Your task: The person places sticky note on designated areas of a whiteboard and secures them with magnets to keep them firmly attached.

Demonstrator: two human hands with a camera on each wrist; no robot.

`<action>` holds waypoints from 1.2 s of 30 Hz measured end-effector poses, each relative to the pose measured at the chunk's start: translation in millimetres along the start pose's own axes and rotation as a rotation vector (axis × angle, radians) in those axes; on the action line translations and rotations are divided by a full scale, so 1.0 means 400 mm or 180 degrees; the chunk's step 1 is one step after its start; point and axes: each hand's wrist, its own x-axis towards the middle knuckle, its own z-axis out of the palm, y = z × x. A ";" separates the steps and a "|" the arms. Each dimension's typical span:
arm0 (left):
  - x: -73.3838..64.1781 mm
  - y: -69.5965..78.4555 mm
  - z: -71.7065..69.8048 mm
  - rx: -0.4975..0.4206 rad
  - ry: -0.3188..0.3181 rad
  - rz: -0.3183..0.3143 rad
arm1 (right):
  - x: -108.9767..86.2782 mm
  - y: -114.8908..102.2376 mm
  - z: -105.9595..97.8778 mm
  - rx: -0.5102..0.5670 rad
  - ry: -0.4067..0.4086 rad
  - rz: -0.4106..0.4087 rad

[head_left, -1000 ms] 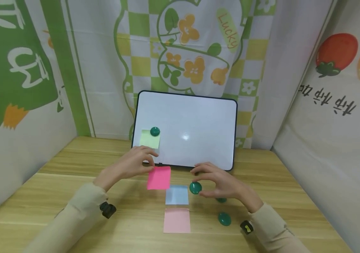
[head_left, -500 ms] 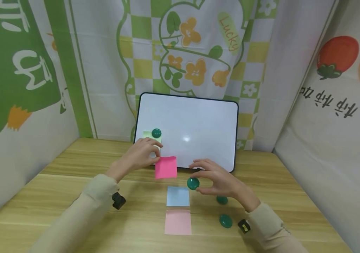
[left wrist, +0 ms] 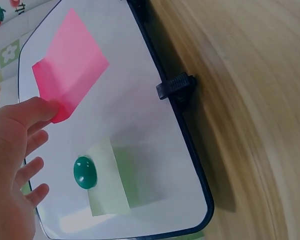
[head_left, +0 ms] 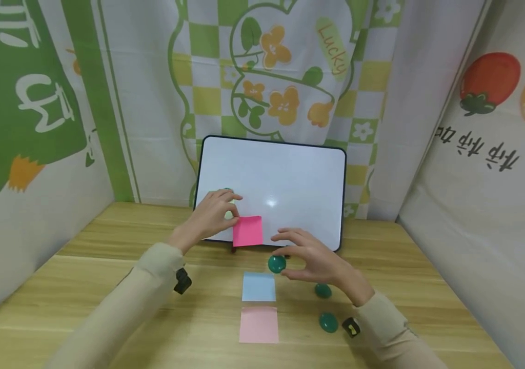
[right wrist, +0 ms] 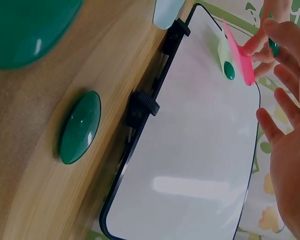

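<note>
Left hand (head_left: 211,216): thumb and index clamped on the hot pink sticky note (head_left: 248,231), other fingers clear of it. Grip is at the note's upper left corner in the head view, so the sheet sits just to the right of the fingertips, hanging roughly upright. It's in front of the whiteboard (head_left: 299,189), over the left half of its bottom edge. Can't tell if note touches board.

Right hand (head_left: 320,261): thumb and index pinching a dark green domed magnet (head_left: 276,264); remaining fingers spread. Magnet sits at the fingertips, left of the palm, below and right of the hot pink note, near the board's bottom edge. The two hands are apart.

Board stands near the back edge of the wood-grain table (head_left: 73,287), black clip (left wrist: 177,86) on its bottom edge. Pale green sticky note (left wrist: 109,182) is on the board near its lower left corner, under a green magnet (left wrist: 85,172); left hand mostly hides both in the head view.

On the table toward the front edge: light blue sticky note (head_left: 259,287), then pale pink sticky note (head_left: 259,325) just in front of it. Right of those, two loose green magnets (head_left: 328,322), one behind the other, by the right forearm.
</note>
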 end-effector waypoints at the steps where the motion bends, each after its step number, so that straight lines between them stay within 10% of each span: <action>1: 0.008 -0.002 0.003 0.0009 0.0015 -0.0006 | 0.000 0.001 0.000 -0.0008 0.0002 -0.0008; 36: 0.134 -0.035 0.030 0.0572 0.0049 -0.0170 | 0.013 0.009 0.013 -0.0096 0.0242 -0.0165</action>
